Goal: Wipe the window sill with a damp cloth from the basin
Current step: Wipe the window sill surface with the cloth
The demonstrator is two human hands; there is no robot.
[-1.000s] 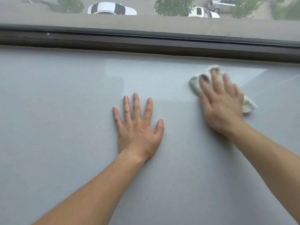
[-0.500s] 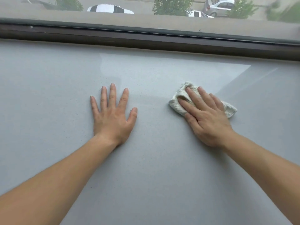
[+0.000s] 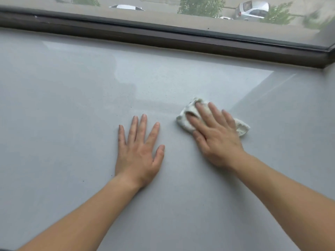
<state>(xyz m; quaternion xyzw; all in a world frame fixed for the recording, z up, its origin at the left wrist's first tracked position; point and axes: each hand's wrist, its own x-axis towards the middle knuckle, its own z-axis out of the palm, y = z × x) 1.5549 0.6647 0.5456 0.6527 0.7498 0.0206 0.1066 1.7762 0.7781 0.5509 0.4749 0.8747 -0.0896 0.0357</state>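
A wide pale grey window sill (image 3: 63, 109) fills the view. A crumpled white cloth (image 3: 187, 116) lies on it right of centre. My right hand (image 3: 215, 136) presses flat on the cloth, fingers spread over it and covering its middle; both ends of the cloth stick out. My left hand (image 3: 139, 153) rests palm down on the bare sill just left of the cloth, fingers apart, holding nothing. A glossy sheen shows on the sill beyond the hands. The basin is not in view.
A dark brown window frame (image 3: 163, 38) runs along the far edge of the sill and turns a corner at the right (image 3: 326, 58). Through the glass lie a street, trees and parked cars (image 3: 252, 9).
My right hand has drawn the cloth from near the window frame towards me and to the left. My left hand stays flat on the sill; the camera view has shifted.
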